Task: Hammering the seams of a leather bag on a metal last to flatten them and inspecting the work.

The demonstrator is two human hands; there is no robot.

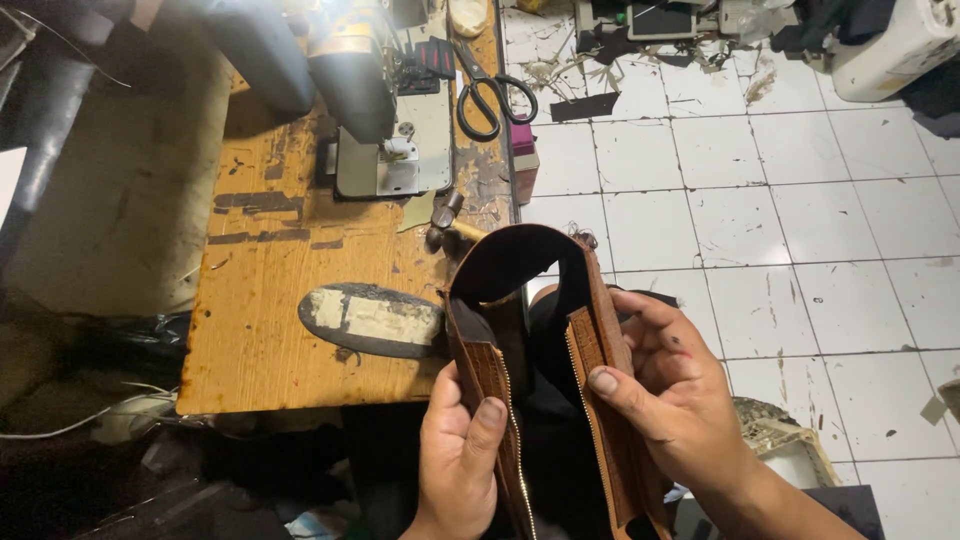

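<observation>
Hands both clamped on brown leather pouch point(520, 350), held open at 6 o'clock: left hand point(458, 455) pinches one zip edge, right hand point(668, 390) the other. Zip looks sewn in, lining dark. Sewing machine point(385, 110) and scissors point(492, 92) idle on worktop point(260, 330) at 11 o'clock.

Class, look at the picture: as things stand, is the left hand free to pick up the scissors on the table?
Probably not. The left hand grips one zipper edge of the brown leather piece, and the scissors lie at the table's far end, beyond it.
</observation>
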